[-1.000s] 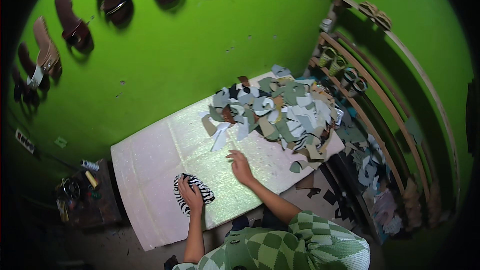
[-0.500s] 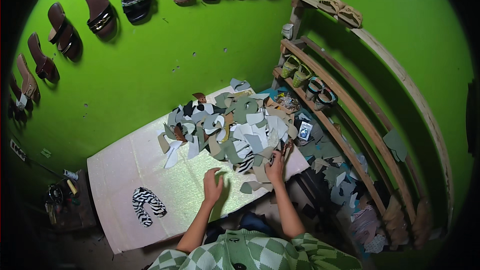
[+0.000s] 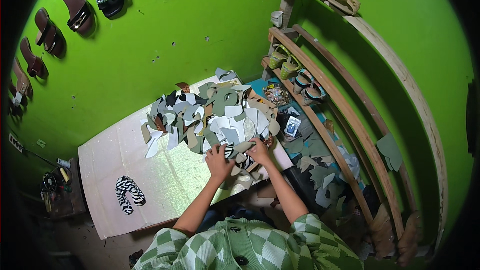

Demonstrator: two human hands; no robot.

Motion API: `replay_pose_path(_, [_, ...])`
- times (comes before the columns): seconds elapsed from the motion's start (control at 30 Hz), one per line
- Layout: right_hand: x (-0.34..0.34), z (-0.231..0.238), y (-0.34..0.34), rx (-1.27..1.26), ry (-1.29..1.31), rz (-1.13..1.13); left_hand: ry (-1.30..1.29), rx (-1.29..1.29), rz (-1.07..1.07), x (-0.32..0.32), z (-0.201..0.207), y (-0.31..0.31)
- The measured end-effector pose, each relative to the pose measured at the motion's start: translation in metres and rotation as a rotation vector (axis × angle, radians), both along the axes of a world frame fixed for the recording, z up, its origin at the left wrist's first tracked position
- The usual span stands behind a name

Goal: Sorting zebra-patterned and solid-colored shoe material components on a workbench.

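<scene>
My left hand (image 3: 218,164) rests on the near side of a heap of cut scraps (image 3: 212,110), its fingers apart and beside a small zebra-striped piece (image 3: 229,151). To its right, my right hand (image 3: 259,153) pinches the end of a flat grey-beige scrap (image 3: 244,146). Beneath these fingers, another zebra-striped piece (image 3: 246,160) partly shows. The heap mixes grey, green, white, beige and brown leaf-like and curved shapes. Apart at the left of the table lies a curved zebra-striped pair of straps (image 3: 130,195).
The pale shiny table (image 3: 110,155) stands against a green wall hung with sandals (image 3: 79,7). At the right, a wooden rack (image 3: 330,87) holds small shoes (image 3: 309,87). More scraps (image 3: 320,180) lie below it. A small stand with tools (image 3: 59,185) is at the far left.
My left hand has moved right and forward onto the heap. My right hand has shifted and now lifts a grey-beige scrap. More zebra-striped material shows underneath. The whole view has shifted slightly.
</scene>
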State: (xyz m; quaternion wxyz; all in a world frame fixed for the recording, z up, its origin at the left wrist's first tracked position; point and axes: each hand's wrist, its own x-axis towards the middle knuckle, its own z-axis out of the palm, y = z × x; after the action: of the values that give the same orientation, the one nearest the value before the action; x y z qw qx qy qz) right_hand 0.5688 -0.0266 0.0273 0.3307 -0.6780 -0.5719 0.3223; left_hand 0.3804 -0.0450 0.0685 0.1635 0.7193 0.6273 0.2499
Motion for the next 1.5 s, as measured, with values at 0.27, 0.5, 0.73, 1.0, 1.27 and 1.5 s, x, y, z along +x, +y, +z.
replay_pose_path(0.27, [-0.024,0.009,-0.002,-0.127,0.213,-0.047,0.042,0.049,0.044,-0.018,-0.026,0.029])
replay_pose_path(0.5, [-0.048,0.042,0.058,0.077,-0.014,0.013,0.001,0.134,-0.055,-0.007,0.009,0.034])
replay_pose_path(0.73, [-0.010,0.047,0.051,-0.051,0.466,0.366,0.060,0.047,-0.068,-0.022,-0.013,0.062])
replay_pose_path(1.0, [-0.002,0.069,-0.017,0.000,-0.492,0.510,0.153,0.004,-0.177,-0.033,-0.011,0.076])
replay_pose_path(1.27, [0.003,0.050,0.023,0.315,-0.759,0.593,0.083,-0.066,-0.237,-0.030,0.000,0.076])
replay_pose_path(1.5, [-0.007,0.060,0.050,0.295,-0.749,0.581,0.197,-0.041,-0.205,-0.009,0.016,0.056])
